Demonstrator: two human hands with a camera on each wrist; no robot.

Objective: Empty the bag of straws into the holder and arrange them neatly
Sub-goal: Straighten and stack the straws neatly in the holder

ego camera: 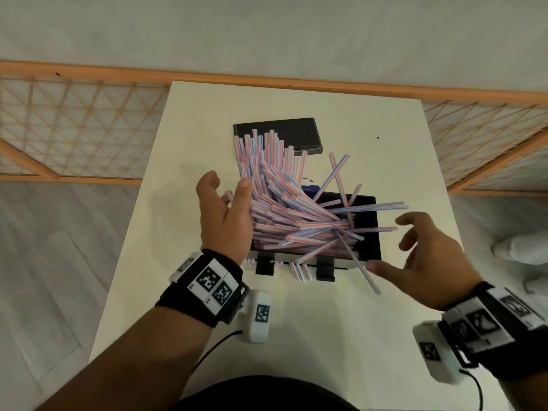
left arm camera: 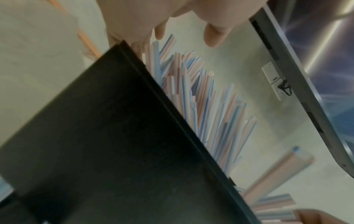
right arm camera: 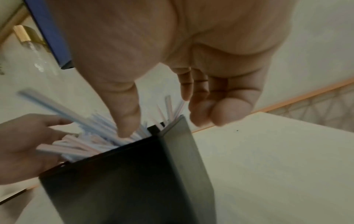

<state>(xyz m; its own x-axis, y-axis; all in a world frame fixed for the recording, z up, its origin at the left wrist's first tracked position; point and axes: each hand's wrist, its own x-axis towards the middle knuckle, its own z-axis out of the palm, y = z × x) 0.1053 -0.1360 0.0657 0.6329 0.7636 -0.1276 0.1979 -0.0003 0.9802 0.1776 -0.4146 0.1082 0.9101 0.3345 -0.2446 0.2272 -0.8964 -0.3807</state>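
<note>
A black box-shaped holder (ego camera: pixel 366 232) stands on the white table (ego camera: pixel 326 321), overflowing with a messy fan of pink-and-blue striped straws (ego camera: pixel 284 209). My left hand (ego camera: pixel 228 191) is open, its palm and straight fingers pressing against the left side of the pile. My right hand (ego camera: pixel 388 244) hovers open just right of the holder, fingers loosely bent, holding nothing. One straw (ego camera: pixel 363 269) pokes out over the holder's near edge. In the right wrist view my thumb (right arm camera: pixel 126 118) points down at the straws (right arm camera: pixel 86 136) above the holder's wall (right arm camera: pixel 134 174). The bag is not clearly in view.
A flat black lid (ego camera: pixel 299 133) lies on the table behind the holder, partly covered by straw ends. A small purple item (ego camera: pixel 310 187) peeks out behind the straws. A wooden lattice screen (ego camera: pixel 74 129) borders the table's far side. A monitor (left arm camera: pixel 306 75) stands nearby.
</note>
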